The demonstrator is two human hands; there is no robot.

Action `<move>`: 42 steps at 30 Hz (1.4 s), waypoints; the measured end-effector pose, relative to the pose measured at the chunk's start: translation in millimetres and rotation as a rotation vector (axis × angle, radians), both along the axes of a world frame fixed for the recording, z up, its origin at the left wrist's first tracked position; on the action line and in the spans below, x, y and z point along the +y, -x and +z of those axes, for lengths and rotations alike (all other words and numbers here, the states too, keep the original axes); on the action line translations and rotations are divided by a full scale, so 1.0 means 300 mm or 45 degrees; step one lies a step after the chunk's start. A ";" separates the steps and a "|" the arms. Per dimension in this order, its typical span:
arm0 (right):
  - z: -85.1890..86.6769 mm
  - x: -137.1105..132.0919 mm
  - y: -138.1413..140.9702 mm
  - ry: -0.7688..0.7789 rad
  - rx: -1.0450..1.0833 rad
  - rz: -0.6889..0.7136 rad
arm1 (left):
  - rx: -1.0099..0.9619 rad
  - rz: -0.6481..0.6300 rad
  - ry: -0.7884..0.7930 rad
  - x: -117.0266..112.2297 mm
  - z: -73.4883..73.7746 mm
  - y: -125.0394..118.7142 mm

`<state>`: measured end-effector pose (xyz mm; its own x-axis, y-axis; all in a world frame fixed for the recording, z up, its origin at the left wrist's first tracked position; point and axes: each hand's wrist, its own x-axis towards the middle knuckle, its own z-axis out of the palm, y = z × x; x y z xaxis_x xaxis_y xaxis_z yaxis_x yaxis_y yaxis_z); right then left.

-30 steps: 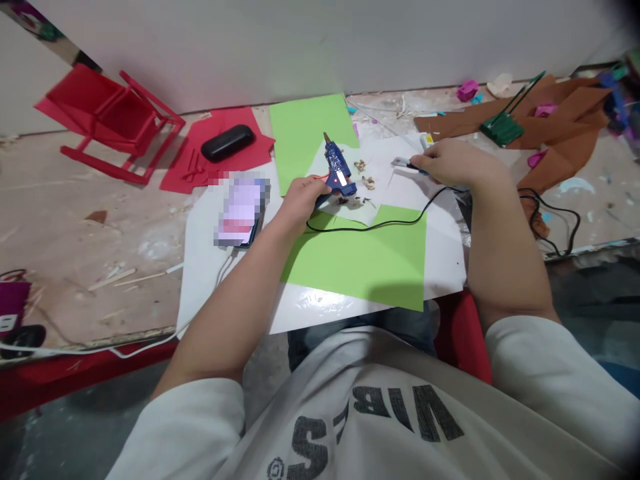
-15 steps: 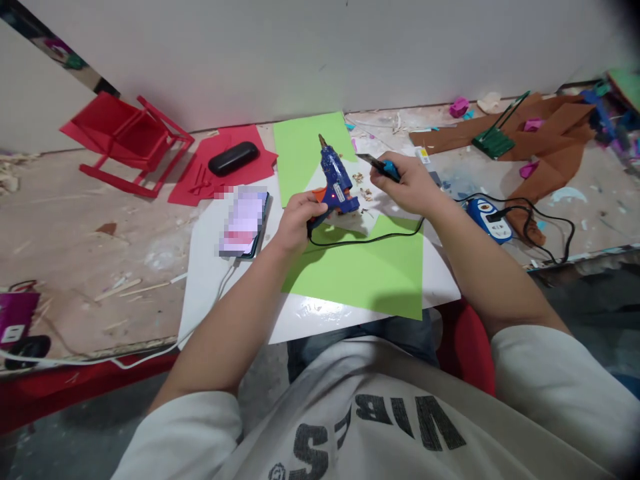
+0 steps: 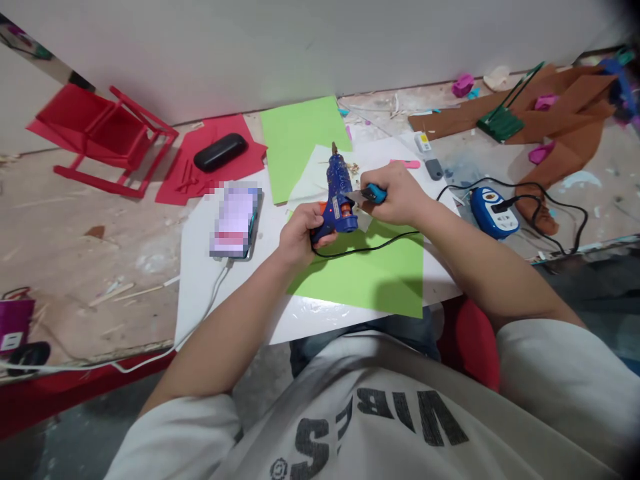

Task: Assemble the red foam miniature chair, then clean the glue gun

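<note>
A blue hot glue gun (image 3: 339, 183) with an orange trigger is held in my left hand (image 3: 301, 230), its nozzle pointing away from me and a small red light lit on its side. My right hand (image 3: 395, 191) is closed around a utility knife (image 3: 374, 193) with a blue-and-black handle. The knife's blade is against or right beside the glue gun's body; exact contact cannot be made out. Under both hands lie white paper and a green sheet (image 3: 370, 287). Small brown scraps (image 3: 354, 169) lie behind the knife.
A phone (image 3: 235, 220) lies at left on a white cable. Behind it are a black case (image 3: 221, 152) on red sheets and a small red rocking chair (image 3: 107, 140). At right, a blue power socket (image 3: 494, 212) has black cords; a small green swing seat (image 3: 501, 125) sits on brown sheets.
My right hand has brought the knife down and left, its blade now at the glue gun. The glue gun is turned more upright in my left hand. The view has shifted slightly.
</note>
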<state>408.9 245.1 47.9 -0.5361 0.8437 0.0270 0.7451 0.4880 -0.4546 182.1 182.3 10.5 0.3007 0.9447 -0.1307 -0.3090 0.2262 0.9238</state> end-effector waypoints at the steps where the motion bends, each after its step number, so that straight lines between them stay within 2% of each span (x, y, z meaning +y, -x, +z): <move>1: 0.002 -0.001 0.006 -0.008 -0.027 -0.024 | 0.007 0.021 0.004 -0.006 -0.006 -0.003; 4: 0.005 0.001 0.009 -0.036 -0.064 -0.070 | 0.033 0.056 0.056 -0.023 -0.028 -0.012; 8: -0.002 0.009 -0.002 -0.039 -0.017 -0.059 | 0.043 -0.017 0.129 -0.034 -0.051 -0.012; 14: -0.022 0.026 -0.008 -0.096 0.021 -0.122 | 0.037 -0.081 0.101 -0.022 -0.055 0.006; 17: -0.020 0.030 -0.006 -0.112 -0.003 -0.137 | 0.080 -0.038 0.021 -0.013 -0.060 0.010; 20: -0.012 0.027 0.001 -0.117 -0.065 -0.164 | 0.114 0.035 0.033 -0.005 -0.062 0.007; 27: -0.040 0.062 -0.006 -0.177 -0.122 -0.332 | 0.029 0.044 0.220 -0.013 -0.040 -0.009; 31: -0.042 0.104 -0.046 -0.173 -0.114 -0.462 | 0.062 0.038 0.165 -0.028 -0.050 -0.006; 36: -0.009 0.096 -0.064 -0.183 -0.089 -0.433 | 0.117 -0.006 0.051 -0.020 -0.058 0.009; 42: 0.013 0.063 -0.062 -0.187 -0.075 -0.333 | 0.119 0.066 0.133 -0.013 -0.047 0.013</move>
